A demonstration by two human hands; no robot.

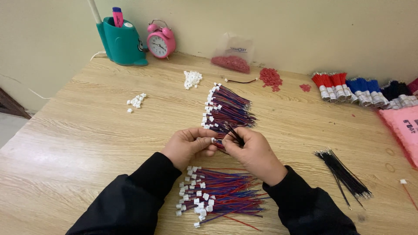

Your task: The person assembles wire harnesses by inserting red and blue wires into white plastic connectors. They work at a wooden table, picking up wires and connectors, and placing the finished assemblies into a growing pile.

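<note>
Tabletop (87,130): hands seemingly pinching connector (213,140).

Wooden table (87,130), plain cream wall (305,26)

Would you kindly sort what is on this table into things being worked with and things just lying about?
In use:
left hand pinching a white connector
right hand holding a black wire
far wire pile
near wire pile
black wire bundle
loose connectors

Lying about:
pink alarm clock
teal pen holder
red pellets
red and blue wire bundles
</note>
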